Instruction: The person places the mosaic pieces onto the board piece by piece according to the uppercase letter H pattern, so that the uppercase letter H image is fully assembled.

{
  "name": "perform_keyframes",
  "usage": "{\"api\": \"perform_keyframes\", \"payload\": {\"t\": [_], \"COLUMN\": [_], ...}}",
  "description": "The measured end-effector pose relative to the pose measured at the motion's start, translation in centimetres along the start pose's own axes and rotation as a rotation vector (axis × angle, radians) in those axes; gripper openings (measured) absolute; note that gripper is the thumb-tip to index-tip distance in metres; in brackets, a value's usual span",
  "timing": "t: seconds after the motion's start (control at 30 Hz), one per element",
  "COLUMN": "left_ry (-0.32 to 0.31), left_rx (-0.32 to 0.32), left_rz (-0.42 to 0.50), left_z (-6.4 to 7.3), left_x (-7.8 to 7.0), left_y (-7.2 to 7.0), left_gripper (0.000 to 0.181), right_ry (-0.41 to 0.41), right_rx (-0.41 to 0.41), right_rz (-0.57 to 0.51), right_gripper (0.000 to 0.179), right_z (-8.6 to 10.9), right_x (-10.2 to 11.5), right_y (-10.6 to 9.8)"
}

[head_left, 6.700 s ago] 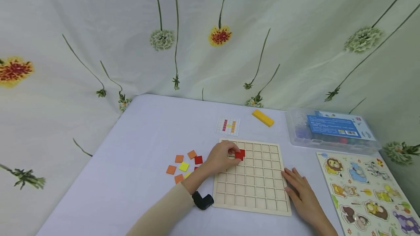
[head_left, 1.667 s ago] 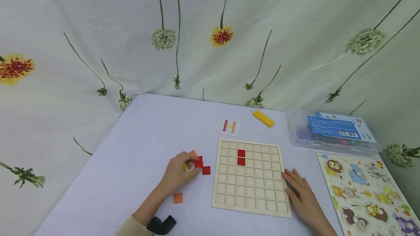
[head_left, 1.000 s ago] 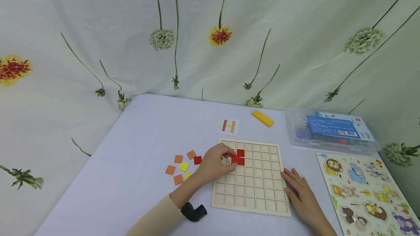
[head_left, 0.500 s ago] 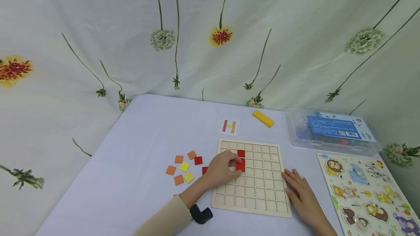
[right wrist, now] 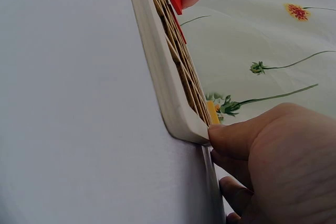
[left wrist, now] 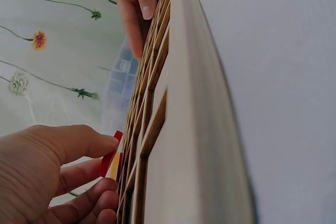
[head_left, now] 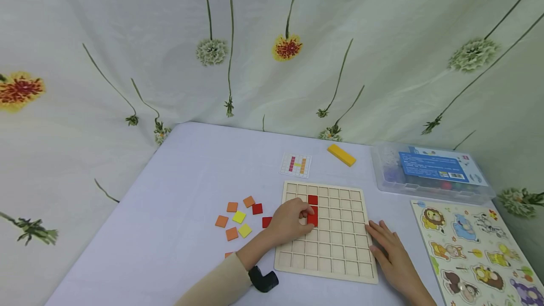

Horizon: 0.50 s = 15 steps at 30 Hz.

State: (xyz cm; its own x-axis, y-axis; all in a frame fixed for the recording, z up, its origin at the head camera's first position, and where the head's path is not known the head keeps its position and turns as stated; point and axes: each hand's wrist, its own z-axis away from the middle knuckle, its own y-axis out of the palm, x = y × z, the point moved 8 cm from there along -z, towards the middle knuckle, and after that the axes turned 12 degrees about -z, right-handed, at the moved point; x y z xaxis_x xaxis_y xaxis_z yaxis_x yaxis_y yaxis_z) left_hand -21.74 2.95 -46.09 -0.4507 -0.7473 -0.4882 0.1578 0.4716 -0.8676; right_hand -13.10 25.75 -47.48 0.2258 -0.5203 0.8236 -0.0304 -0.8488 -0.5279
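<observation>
Nine loose square tiles, lying on the white table at 9 o'clock from the grid board: five orange, two yellow, two red. From my remote station I log one red and one orange as partly covered.

Item: left hand, thumb and fingertips pinching a held red tile, tilted at the board's cells between 10 and 11 o'clock of centre. Its lower edge is obscured; I cannot tell whether it touches a cell.

Item: seated red tile, flat in a cell, at 12 o'clock of the held red tile. Between them the red runs together in the head view; I cannot separate the pieces.

Item: right hand, at 3 o'clock, fingers relaxed and nearly straight beside the rim, thumb touching it, grasping nothing; lower fingers shadowed in the right wrist view.

Surroundings: pattern card at 11, print tiny; yellow block just past 12; plastic case at 2, contents blurred; animal puzzle at 3, cropped by the frame.
</observation>
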Motion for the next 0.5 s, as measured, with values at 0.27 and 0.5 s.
{"api": "perform_keyframes", "payload": {"t": [0.27,0.5], "left_ry": [0.004,0.022], "left_rx": [-0.008,-0.015], "left_rz": [-0.074,-0.130], "left_z": [-0.04,-0.22], "left_x": [-0.26,-0.44], "left_y": [0.11,0.23], "left_gripper": [0.020,0.019], "right_ry": [-0.023,0.013], "right_rx": [0.000,0.007], "right_rz": [0.004,-0.005], "right_gripper": [0.042,0.043], "right_z": [-0.03,-0.05], "right_x": [0.20,0.03], "right_y": [0.05,0.04]}}
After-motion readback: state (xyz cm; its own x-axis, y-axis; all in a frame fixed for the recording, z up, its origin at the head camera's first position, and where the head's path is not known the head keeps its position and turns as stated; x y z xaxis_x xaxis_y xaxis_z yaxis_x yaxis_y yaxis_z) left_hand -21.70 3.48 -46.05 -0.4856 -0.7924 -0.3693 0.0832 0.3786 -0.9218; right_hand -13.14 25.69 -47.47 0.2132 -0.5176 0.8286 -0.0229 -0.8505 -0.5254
